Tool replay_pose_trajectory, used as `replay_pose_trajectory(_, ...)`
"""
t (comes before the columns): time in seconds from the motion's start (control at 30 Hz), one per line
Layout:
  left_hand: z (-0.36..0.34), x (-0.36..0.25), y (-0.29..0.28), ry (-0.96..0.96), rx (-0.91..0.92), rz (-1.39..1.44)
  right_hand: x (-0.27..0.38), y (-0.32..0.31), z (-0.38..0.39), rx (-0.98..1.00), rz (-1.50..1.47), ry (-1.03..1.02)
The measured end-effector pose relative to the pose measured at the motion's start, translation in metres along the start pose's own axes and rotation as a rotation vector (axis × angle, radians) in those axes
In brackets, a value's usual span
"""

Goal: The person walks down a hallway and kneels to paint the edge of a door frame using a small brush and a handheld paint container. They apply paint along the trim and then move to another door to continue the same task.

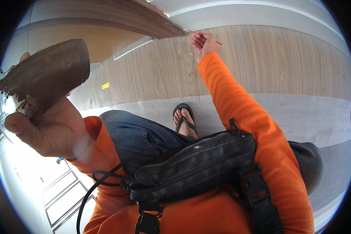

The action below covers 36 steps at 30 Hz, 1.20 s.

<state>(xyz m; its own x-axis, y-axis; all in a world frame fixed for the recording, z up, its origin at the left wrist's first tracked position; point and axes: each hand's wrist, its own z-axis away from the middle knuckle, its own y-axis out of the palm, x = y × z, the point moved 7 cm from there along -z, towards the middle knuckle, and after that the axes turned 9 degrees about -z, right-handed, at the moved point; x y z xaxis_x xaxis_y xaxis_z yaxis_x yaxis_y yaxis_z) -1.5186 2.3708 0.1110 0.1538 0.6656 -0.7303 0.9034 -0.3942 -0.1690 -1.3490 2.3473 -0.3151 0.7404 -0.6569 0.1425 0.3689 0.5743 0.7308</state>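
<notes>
Head view: left hand grips a brown-coated container at near left, looking tilted, while the right hand pinches a thin red stick by the far wooden frame, so a loosened grip could dump gunk floorward.

Hemmed in beyond the right fingers by brown trim and white edging; open rightward along the wood-grain strip; blocked at left by a brown cylinder, closer in by a sandaled foot.
</notes>
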Motion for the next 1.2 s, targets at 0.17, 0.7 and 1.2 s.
replay_pose_trajectory(0.17, 0.001, -0.005, 0.004, 0.055, -0.002, -0.077, -0.001, -0.009, -0.006, 0.015, 0.057, 0.015)
replay_pose_trajectory(0.7, 0.0, -0.001, 0.003, 0.014, 0.031, -0.083, -0.008, -0.017, -0.009, -0.108, 0.021, 0.011)
replay_pose_trajectory(1.2, 0.004, 0.005, 0.006, -0.014, -0.027, -0.19, 0.001, -0.007, -0.017, -0.006, 0.061, -0.031)
